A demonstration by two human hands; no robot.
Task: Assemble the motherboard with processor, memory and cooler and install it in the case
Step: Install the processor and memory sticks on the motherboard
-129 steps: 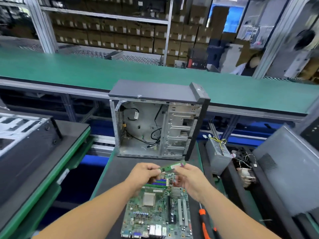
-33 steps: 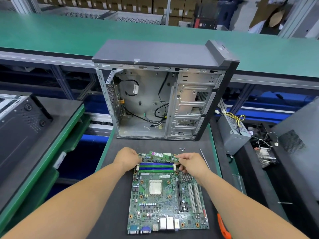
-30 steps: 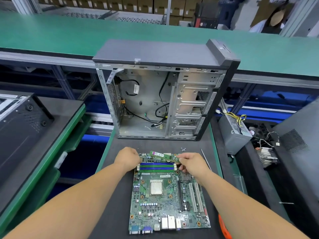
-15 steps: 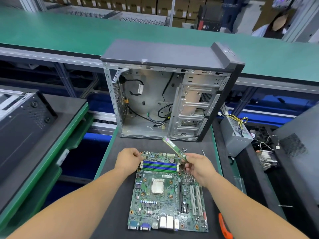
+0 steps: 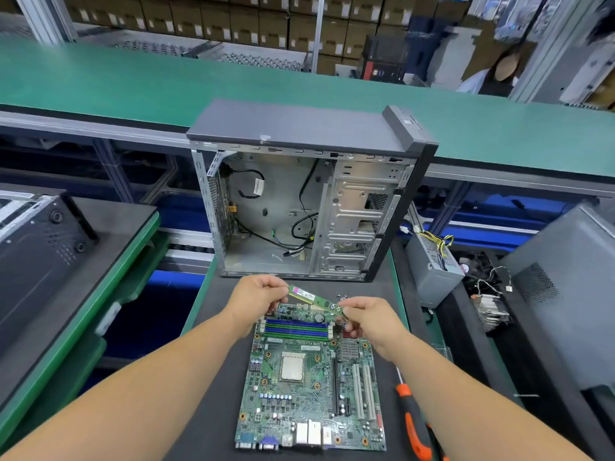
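Hands (image 5: pixel 256 294) (image 5: pixel 369 319) pinching memory stick (image 5: pixel 316 300), pink label unreadable

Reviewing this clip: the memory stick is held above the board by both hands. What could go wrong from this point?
1. The memory stick is pinched at its ends by the left hand and right hand, tilted above the slots; pressed in skewed, it may seat unevenly.
2. The motherboard lies loose on the mat, so pressing may shift it.
3. The screwdriver lies just beside the board and could get knocked by the right arm.
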